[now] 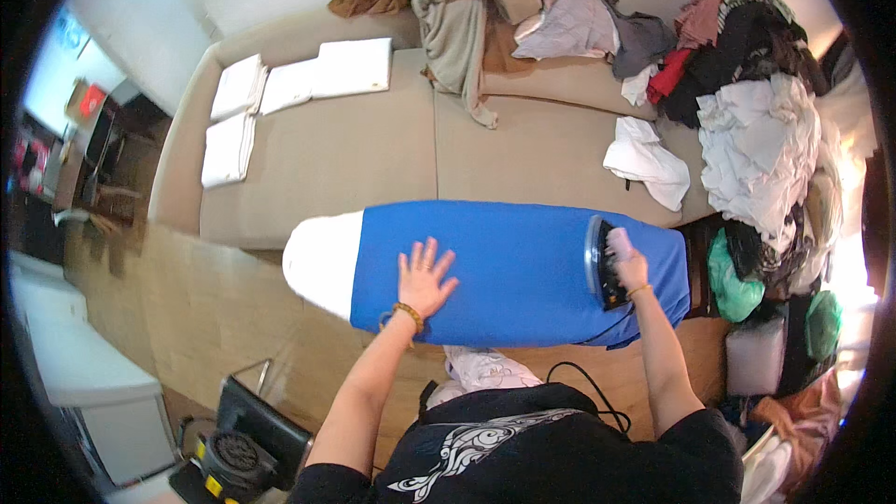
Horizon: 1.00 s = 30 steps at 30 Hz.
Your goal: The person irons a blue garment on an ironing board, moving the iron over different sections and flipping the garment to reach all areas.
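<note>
A blue cloth (504, 273) covers most of an ironing board, whose white rounded end (318, 262) is bare at the left. My left hand (423, 280) lies palm down with spread fingers on the left part of the blue cloth. Its wrist carries a beaded bracelet. Toward the right end, my right hand (630, 269) grips the pinkish handle of a clothes iron (603, 262). The iron stands over the cloth; whether its soleplate touches it I cannot tell. A dark cord trails from its lower side.
Behind the board stretches a beige sofa (336, 154) with folded white cloths (353, 70) at its left. A crumpled white garment (647, 161) and heaped clothes (759, 140) occupy its right. A black chair (262, 427) holding a dark appliance (234, 455) stands lower left. The cord (595, 385) loops beside me.
</note>
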Each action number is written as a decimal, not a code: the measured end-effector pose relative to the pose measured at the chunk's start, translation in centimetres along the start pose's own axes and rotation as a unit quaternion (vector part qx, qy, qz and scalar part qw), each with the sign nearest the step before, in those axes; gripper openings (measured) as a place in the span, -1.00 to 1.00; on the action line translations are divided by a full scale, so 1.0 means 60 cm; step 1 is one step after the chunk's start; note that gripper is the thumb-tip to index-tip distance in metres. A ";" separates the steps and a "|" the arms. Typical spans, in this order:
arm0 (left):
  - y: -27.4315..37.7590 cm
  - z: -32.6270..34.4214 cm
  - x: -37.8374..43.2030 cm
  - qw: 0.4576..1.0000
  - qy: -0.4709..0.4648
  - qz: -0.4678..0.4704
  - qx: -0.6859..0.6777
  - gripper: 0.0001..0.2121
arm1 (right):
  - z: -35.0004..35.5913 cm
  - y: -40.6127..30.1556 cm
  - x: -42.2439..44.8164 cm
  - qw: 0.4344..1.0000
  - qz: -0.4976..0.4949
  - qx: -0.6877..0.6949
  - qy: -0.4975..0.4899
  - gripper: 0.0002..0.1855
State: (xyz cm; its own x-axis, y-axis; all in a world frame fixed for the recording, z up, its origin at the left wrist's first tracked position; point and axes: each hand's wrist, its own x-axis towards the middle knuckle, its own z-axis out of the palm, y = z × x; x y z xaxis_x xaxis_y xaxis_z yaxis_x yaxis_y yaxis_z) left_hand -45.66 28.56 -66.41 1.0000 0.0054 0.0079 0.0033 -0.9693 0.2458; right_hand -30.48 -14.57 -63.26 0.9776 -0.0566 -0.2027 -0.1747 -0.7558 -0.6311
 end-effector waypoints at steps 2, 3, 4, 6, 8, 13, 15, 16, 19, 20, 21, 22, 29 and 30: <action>-0.071 -0.015 0.083 0.996 0.037 -0.081 0.033 -0.43 | -0.036 0.008 0.049 0.979 0.167 0.109 0.041 -0.80; -0.116 -0.009 0.125 0.992 0.068 -0.102 0.038 -0.40 | -0.041 0.048 0.085 0.961 0.207 0.166 0.076 -0.82; -0.144 -0.018 0.163 0.983 0.014 -0.179 0.033 -0.36 | -0.029 0.030 0.098 0.949 0.215 0.205 0.104 -0.84; -0.183 -0.028 0.272 0.922 -0.210 -0.322 -0.035 -0.33 | -0.035 0.037 0.129 0.945 0.243 0.175 0.130 -0.90; -0.363 0.024 0.258 0.861 -0.295 -0.341 -0.233 -0.40 | 0.053 -0.107 0.171 0.963 0.214 0.161 0.024 -0.92; -0.402 0.102 0.296 0.952 -0.307 -0.010 0.001 -0.72 | 0.193 -0.325 0.139 0.971 0.092 0.047 -0.215 -0.92; -0.315 0.102 0.284 0.876 0.084 -0.362 -0.308 -0.77 | 0.229 -0.375 0.121 0.962 0.031 0.012 -0.273 -0.83; -0.291 0.082 0.285 0.883 0.132 -0.329 -0.309 -0.77 | 0.245 -0.405 0.118 0.954 -0.005 -0.049 -0.296 -0.76; -0.309 0.039 0.264 0.813 0.132 -0.385 -0.417 -0.75 | 0.268 -0.461 0.120 0.949 -0.049 -0.102 -0.295 -0.72; -0.357 0.068 0.241 0.808 0.206 -0.330 -0.442 -0.74 | 0.273 -0.466 0.134 0.937 -0.059 -0.141 -0.313 -0.71; -0.347 0.066 0.246 0.809 0.196 -0.330 -0.445 -0.74 | 0.256 -0.434 0.157 0.928 -0.047 -0.183 -0.320 -0.70; -0.325 0.055 0.253 0.780 0.169 -0.342 -0.496 -0.74 | 0.221 -0.397 0.162 0.956 -0.008 -0.127 -0.264 -0.69; -0.302 0.019 0.255 0.702 0.155 -0.364 -0.593 -0.68 | 0.016 -0.144 0.182 0.944 0.319 0.058 0.061 -0.74; -0.295 0.010 0.260 0.692 0.128 -0.365 -0.610 -0.66 | -0.001 -0.118 0.151 0.924 0.332 0.167 0.087 -0.75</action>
State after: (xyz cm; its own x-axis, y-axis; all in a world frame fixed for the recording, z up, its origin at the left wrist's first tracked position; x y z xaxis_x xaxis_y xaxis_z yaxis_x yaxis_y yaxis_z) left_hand -30.10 45.64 -71.24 0.7017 0.5781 -0.4165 0.3406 0.2413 0.9087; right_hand -20.37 -9.79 -60.57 0.6409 -0.5618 -0.5231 -0.7412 -0.2755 -0.6122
